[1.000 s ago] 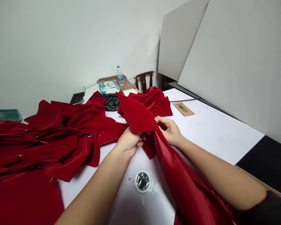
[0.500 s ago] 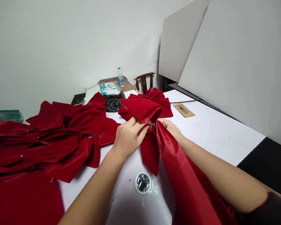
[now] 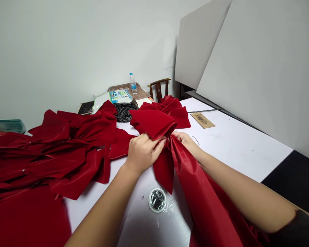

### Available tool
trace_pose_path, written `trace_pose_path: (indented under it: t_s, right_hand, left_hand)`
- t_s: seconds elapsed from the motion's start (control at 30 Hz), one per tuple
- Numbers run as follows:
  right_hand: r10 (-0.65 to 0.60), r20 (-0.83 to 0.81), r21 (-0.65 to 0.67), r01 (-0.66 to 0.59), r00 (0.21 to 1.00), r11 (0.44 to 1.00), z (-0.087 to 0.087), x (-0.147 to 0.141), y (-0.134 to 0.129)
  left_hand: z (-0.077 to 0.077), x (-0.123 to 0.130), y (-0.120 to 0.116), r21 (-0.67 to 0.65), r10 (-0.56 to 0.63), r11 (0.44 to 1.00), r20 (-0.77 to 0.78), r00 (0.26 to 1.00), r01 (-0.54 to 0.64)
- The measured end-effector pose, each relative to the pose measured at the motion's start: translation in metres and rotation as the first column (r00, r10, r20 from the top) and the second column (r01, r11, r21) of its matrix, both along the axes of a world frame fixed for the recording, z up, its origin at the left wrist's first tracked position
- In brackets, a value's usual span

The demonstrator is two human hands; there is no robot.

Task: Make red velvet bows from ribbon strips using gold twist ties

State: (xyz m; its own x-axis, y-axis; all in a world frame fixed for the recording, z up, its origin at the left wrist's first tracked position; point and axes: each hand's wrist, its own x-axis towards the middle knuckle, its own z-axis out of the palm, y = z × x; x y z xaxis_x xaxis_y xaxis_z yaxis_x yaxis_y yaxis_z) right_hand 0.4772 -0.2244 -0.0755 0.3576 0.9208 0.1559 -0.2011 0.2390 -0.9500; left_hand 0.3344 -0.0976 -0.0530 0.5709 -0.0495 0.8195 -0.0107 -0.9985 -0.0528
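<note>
A red velvet bow (image 3: 154, 121) is held up over the table, gathered tightly at its middle. My left hand (image 3: 144, 151) is closed on the gather from the left, its thumb pressed at the knot. From the right my right hand (image 3: 186, 142) grips the same gather, its fingertips partly hidden behind the cloth. A long red ribbon tail (image 3: 195, 185) with a shiny side runs from the gather down towards me. A shorter pointed tail hangs below my left hand. A thin dark wire end shows just beyond my right hand.
Piled red bows (image 3: 64, 137) cover the left side, and more bows (image 3: 167, 106) lie behind my hands. A round grommet (image 3: 157, 200) is set in the white table (image 3: 234, 144). Brown card (image 3: 203, 120), a black plastic bag (image 3: 125, 111) and a water bottle (image 3: 133, 84) lie farther back.
The bow's upper loop has tipped slightly left and down. My left thumb has shifted over the gather, covering the shiny wire that showed there. Both hands keep their hold.
</note>
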Motion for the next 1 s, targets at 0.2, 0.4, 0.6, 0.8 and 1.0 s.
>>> trace_pose_path:
  t_s: [0.2,0.4,0.6,0.8,1.0]
  right_hand:
    - [-0.173,0.196,0.088,0.158,0.965,0.984,-0.004,0.003,0.001]
    - [-0.357,0.417,0.216,0.290,0.836,0.932,-0.007,0.003,-0.002]
    - [-0.312,0.398,0.162,0.269,0.863,0.950,-0.004,0.005,-0.002]
    - [-0.261,0.124,0.075,0.253,0.957,0.964,-0.003,0.006,0.000]
    - [-0.116,0.030,0.004,0.116,0.993,0.993,-0.004,0.007,0.001]
  left_hand:
    - [0.001,0.008,-0.016,-0.552,-0.046,0.834,-0.072,0.996,-0.002]
    - [0.006,0.017,-0.029,-0.999,-0.234,-0.031,-0.005,0.972,-0.012]
    - [0.009,0.017,-0.022,-0.976,-0.328,-0.190,-0.038,0.944,-0.105]
    - [0.006,0.010,-0.011,-0.612,-0.075,0.790,-0.057,0.996,0.025]
    - [-0.009,0.005,-0.002,-0.289,-0.049,0.957,-0.029,0.998,0.038]
